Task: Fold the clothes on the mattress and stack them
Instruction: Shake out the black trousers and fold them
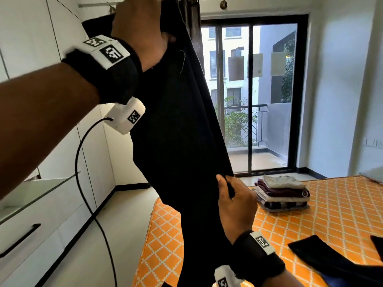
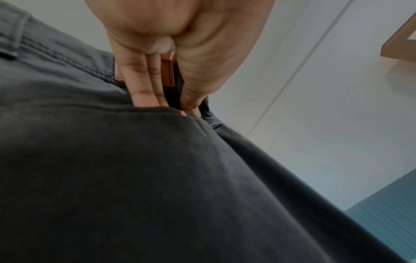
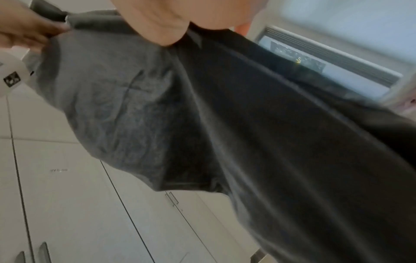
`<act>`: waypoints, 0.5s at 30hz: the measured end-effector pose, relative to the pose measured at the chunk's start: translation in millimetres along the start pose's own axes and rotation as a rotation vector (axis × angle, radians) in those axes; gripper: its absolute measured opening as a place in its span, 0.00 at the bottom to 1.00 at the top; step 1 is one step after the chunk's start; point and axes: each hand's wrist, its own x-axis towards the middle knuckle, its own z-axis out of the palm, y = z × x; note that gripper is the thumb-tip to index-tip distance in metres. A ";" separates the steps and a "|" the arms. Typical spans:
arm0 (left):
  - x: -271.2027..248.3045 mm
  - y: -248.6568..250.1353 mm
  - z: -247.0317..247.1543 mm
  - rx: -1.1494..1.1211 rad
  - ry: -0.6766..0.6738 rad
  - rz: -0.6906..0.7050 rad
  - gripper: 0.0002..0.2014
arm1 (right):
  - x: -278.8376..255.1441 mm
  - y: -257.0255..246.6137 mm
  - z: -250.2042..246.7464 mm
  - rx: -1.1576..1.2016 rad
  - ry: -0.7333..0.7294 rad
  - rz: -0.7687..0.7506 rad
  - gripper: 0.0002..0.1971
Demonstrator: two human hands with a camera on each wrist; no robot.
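Note:
A pair of black trousers [image 1: 180, 125] hangs in the air over the near left edge of the orange patterned mattress [image 1: 331, 214]. My left hand [image 1: 143, 23] is raised high and grips their waistband; in the left wrist view its fingers [image 2: 144, 78] curl over the waistband beside a brown label. Lower down, my right hand [image 1: 232, 195] pinches the trousers' right edge, and the right wrist view shows the black cloth [image 3: 225, 124] stretched between both hands. A stack of folded clothes [image 1: 281, 193] sits at the far side of the mattress.
Another dark garment [image 1: 323, 259] lies on the mattress at the near right. White wardrobe doors and drawers [image 1: 41, 204] line the left wall. A glass sliding door [image 1: 252, 96] to a balcony stands ahead. A black cable [image 1: 87, 193] hangs from my left wrist.

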 end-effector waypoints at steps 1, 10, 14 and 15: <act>-1.3 -0.8 -1.5 0.003 -0.011 0.001 0.25 | -1.7 1.7 0.0 0.013 0.032 -0.003 0.18; -57.6 -38.3 53.2 -0.097 -0.283 -0.171 0.19 | 66.1 42.5 -56.6 0.152 0.111 0.148 0.03; -108.2 -41.1 93.3 -0.282 -0.493 -0.325 0.17 | 133.5 65.2 -116.9 -0.118 -0.146 0.053 0.07; -121.0 -35.6 103.4 -0.323 -0.527 -0.342 0.16 | 151.6 68.6 -134.3 -0.225 -0.192 0.000 0.12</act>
